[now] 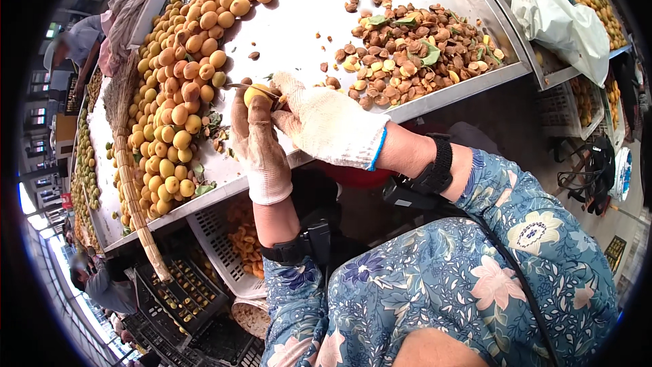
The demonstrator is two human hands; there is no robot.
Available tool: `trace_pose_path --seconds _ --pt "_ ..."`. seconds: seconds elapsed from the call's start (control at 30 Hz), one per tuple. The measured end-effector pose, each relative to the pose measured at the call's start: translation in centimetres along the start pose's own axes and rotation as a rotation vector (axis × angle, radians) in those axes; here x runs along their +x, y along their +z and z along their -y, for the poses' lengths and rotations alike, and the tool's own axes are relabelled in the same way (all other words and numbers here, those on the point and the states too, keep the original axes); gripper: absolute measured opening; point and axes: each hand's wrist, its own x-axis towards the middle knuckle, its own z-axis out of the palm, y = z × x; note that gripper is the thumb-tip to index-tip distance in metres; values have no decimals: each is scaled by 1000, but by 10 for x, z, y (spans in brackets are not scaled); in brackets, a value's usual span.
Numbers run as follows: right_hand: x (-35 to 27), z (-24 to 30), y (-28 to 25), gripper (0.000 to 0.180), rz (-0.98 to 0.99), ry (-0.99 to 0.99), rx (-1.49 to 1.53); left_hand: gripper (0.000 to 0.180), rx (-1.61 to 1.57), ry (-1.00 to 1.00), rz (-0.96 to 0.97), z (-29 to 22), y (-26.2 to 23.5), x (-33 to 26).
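Over the near edge of the metal table, my left hand [258, 139], in a stained white knit glove, holds a yellow apricot [256, 94] in its closed fingers. My right hand [326, 119], in a white glove with a blue cuff edge, is pinched close against the fruit's right side. A thin blade [237, 85], seemingly of a small knife, juts out left of the apricot; its handle is mostly hidden by my right fingers. Left of my hands lies a long heap of whole apricots [180, 117]. Beyond my right hand is a pile of brown apricot stones [414, 54] with leaves.
A straw broom [128, 183] lies along the apricot heap's left side. Below the table stand a white crate [214, 248] of orange fruit pieces and black crates [180, 292]. A whitish plastic sack [560, 20] drapes over the right-hand table. Other people are at the far left.
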Motion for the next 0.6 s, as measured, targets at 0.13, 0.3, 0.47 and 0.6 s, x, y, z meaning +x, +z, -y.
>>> trace_pose_path --seconds 0.13,0.3,0.47,0.6 --pt "-9 7 6 43 -36 24 -41 44 -194 -101 57 13 -5 -5" --pt "-16 17 8 45 20 105 -117 55 -534 -311 -133 19 1 -3" --pt "-14 14 4 43 -36 46 -117 54 -436 -279 -96 6 11 -4" --pt "-4 10 -1 40 60 7 -89 52 259 -44 -3 5 -11 7"
